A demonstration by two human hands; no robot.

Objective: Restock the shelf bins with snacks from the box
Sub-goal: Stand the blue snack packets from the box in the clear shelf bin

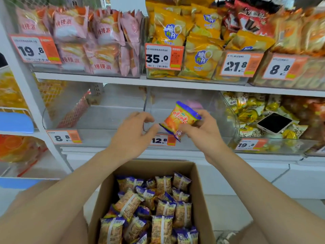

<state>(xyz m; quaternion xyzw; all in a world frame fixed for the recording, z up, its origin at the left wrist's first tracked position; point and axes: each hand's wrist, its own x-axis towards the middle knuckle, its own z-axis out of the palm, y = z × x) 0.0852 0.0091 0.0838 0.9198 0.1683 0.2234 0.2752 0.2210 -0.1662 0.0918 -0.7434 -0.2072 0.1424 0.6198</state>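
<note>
Before the middle shelf, the right hand (202,131) pinches an orange snack packet (181,119) by its lower right side, thumb on the printed front and fingers behind, so that edge is covered. The packet hangs in the air in front of the clear bin (175,101) above the 12.8 price tag (162,140). The bin's walls are hard to trace, and a pinkish shape behind the packet is too blurred to name. The packet's long axis is tilted, running from its blue bottom seal at lower left to its blue top seal at upper right, and its front faces the camera.

The left hand (133,132) sits just beside the lower seal with loosely curled fingers gripping nothing; whether its thumb touches the corner is unclear. Below, the open cardboard box (105,196) holds many more packets (161,208) lying back side up, and its near end is cut off by the frame.
</note>
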